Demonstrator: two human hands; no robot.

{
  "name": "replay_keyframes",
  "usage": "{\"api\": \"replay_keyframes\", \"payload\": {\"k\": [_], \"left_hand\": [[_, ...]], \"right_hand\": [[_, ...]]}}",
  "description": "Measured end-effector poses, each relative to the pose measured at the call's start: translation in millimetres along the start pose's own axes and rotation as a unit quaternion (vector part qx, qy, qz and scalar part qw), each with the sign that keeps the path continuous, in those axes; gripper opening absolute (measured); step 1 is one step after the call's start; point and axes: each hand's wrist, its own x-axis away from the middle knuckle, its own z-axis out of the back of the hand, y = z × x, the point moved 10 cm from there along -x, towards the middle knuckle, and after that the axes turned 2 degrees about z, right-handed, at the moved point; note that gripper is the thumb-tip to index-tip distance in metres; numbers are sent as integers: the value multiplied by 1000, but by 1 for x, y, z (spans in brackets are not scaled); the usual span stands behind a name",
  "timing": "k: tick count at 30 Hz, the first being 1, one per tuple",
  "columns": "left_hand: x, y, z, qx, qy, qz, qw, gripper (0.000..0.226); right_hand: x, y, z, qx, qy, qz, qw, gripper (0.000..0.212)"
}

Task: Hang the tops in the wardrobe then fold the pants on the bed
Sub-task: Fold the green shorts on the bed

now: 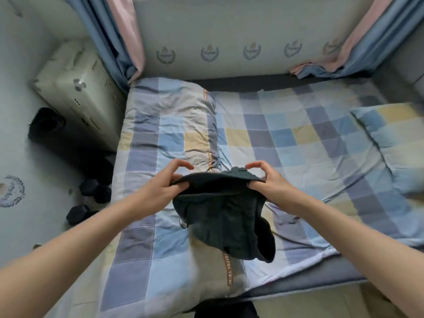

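Both hands pinching dark pants waistband.

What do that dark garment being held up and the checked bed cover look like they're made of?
The dark garment looks like a soft matte knit, perhaps cotton jersey: ribbed texture shows along one edge, and it droops limply from both hands. The checked cover looks like a padded woven cotton quilt: a matte surface with fine creases, stitched seam lines and a puffy, folded bulk. The exact fibre of either cannot be told.

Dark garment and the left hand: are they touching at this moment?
Touching. The head view shows the left hand pinching the top edge of the dark garment, its thumb under the fabric; the right hand grips the opposite end.
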Motion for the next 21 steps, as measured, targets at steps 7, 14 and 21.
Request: {"api": "replay_keyframes", "payload": {"k": [7, 14, 21], "left_hand": [[44, 136, 5, -22, -47, -135, 990, 50], [95, 200, -60, -412, -161, -331, 834, 26], [83, 176, -82, -477, -191, -192, 836, 37]], "right_hand": [[80, -64, 9, -135, -135, -18, 981, 25], [134, -47, 39, -45, -157, -104, 981, 37], [178, -17, 77, 156, -160, -83, 971, 23]]}}
